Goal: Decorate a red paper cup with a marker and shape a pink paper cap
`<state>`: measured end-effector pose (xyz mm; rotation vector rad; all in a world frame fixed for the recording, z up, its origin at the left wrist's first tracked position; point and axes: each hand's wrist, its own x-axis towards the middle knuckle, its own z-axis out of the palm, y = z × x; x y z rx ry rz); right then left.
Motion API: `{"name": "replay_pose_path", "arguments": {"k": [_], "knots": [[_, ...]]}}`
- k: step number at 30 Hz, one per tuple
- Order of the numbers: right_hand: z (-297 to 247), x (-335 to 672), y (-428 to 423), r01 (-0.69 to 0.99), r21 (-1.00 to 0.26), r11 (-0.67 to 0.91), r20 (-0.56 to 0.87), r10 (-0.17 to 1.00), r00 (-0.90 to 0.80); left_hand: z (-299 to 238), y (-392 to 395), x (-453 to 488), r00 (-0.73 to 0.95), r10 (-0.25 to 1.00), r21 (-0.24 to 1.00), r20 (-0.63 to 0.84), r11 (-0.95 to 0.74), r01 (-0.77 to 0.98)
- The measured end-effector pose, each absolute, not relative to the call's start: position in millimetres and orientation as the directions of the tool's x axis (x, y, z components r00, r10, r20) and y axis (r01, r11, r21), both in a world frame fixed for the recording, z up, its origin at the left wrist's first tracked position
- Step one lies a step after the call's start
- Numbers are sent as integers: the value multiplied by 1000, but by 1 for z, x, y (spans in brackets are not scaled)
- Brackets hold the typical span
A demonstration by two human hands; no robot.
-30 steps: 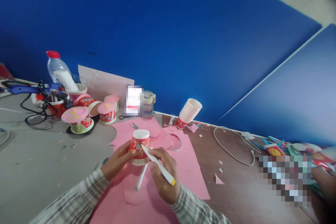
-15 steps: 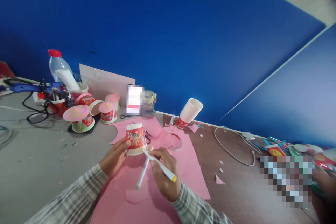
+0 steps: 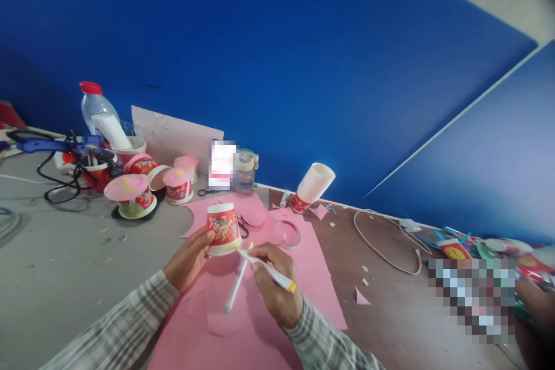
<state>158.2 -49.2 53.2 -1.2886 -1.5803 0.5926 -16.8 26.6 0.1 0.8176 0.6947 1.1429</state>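
Note:
My left hand (image 3: 191, 258) grips a red patterned paper cup (image 3: 222, 227), turned upside down with its white base on top. In my right hand (image 3: 277, 283) is a white marker (image 3: 271, 273) with a yellow end. Its tip meets the cup's lower rim at the right, or comes very close. A second white marker (image 3: 236, 289) with a green end lies on the pink paper (image 3: 260, 324) below the cup. Behind the cup, scissors (image 3: 244, 230) are partly hidden. A roll of tape (image 3: 299, 235) rests on the paper to the right.
Several cups topped with pink paper discs (image 3: 126, 187) stand at the left, near a red-capped bottle (image 3: 99, 107) and a blue corded tool (image 3: 56, 144). A leaning stack of paper cups (image 3: 315, 185) is behind the paper. A white cable (image 3: 381, 263) lies right. Blue panels close the back.
My right hand has shifted slightly right and down with the marker, its tip staying by the rim. The cup has moved a touch left, in my left hand.

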Motion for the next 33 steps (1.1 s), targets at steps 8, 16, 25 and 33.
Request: {"name": "replay_pose_path", "arguments": {"k": [8,16,25,33], "knots": [[55,159,-52,409,-830,378,443,893,75,5,24,-17,294,952,829,-85,231,-510],[56,154,-53,388,-822,418,463,886,28,6,21,-17,348,936,841,-54,231,-489],[52,155,-51,433,-807,401,465,884,46,6,22,-17,345,937,811,-56,244,-531],[48,160,-50,426,-840,336,402,913,71,-1,26,-18,343,938,799,-43,239,-552]]}}
